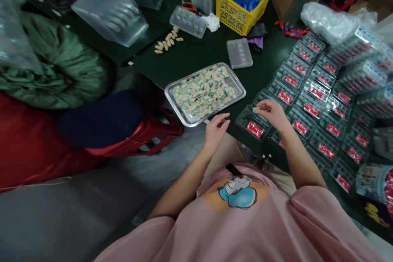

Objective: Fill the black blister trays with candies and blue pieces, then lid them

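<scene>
Tray (177, 109) (metal) of small striped pieces (204, 93)

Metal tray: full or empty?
Mostly full. Small striped pieces cover most of the metal tray; some bare metal shows at its right end. Depth: cannot tell.

Left arm: the forearm (186, 182) extends forward and to the right. The left wrist (208, 150) lies short of the near edge of the worktop (196, 55). The left hand (217, 127) is at that edge, fingers loosely bent and directed right, thumb just beside the index finger; contact with the edge cannot be determined.

Right arm: the forearm (302, 157) crosses the near edge, angled forward and to the left. The right hand (271, 113) is positioned inward of the edge, thumb and index finger in a pinch grip, remaining fingers curled. Both forearms are bare.
</scene>
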`<state>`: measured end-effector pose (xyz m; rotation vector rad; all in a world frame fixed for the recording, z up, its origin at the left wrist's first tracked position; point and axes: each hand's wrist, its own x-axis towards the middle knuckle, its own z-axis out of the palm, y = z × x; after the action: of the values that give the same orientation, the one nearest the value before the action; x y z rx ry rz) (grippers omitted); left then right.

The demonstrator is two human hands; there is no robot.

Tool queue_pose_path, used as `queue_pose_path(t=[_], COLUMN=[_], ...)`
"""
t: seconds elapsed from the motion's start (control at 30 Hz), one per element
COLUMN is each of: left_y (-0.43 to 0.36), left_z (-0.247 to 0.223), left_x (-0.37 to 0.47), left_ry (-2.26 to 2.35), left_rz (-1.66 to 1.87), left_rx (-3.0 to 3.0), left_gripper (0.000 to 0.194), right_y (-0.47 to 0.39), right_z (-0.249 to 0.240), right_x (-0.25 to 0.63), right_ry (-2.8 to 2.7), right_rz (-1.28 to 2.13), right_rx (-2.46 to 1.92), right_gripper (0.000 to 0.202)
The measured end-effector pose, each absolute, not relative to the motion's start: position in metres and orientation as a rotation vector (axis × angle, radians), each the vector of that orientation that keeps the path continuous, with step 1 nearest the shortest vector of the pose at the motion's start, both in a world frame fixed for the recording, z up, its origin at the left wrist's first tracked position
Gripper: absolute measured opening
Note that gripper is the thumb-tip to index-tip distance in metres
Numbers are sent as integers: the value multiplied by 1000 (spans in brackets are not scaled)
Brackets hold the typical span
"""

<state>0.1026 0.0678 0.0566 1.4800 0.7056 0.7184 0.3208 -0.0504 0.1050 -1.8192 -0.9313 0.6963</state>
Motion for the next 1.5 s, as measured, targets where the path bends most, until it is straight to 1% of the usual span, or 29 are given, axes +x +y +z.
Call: queue_pose_path(t=[0.1, 0.2, 0.33, 0.4, 0.53, 0.7, 0.9, 1.03, 1.2, 1.37, 1.5], left_y=[63, 55, 50, 50, 51, 50, 50, 50, 53, 53, 53], left_z=[47, 39, 36, 36, 37, 37, 36, 40, 42, 40, 43], left_x=[105, 110, 113, 114, 113, 115, 117, 120, 129, 134, 132], left_ry=[672, 633, 595, 573, 546, 512, 481, 477, 483, 488, 488], left_rz=[638, 604, 583, 581, 586, 604, 582, 533, 442, 435, 398], left_rx=[1570, 1649, 1743, 1789, 1851, 1946, 2158, 2264, 2335, 2406, 2497], left_gripper=[30, 38, 45, 44, 42, 38, 31, 29, 25, 26, 26], right_y=[-46, -38, -31, -30, -30, -31, -35, -41, -48, -51, -46], right_z=[95, 88, 87, 86, 83, 77, 74, 74, 72, 69, 78], right_x=[316, 302, 290, 288, 282, 272, 265, 267, 271, 268, 277], right_ry=[-1020, -1094, -1218, -1306, -1490, -1522, -1542, -1473, -1426, -1435, -1351], right_rz=[778, 866, 860, 800, 656, 521, 355, 346, 443, 431, 534], right_rx=[-1864, -1887, -2019, -2084, -2183, -2277, -2332, -2311, -2208, -2267, -2149], right_gripper=[22, 16, 6, 5, 12, 11, 15, 14, 6, 9, 7])
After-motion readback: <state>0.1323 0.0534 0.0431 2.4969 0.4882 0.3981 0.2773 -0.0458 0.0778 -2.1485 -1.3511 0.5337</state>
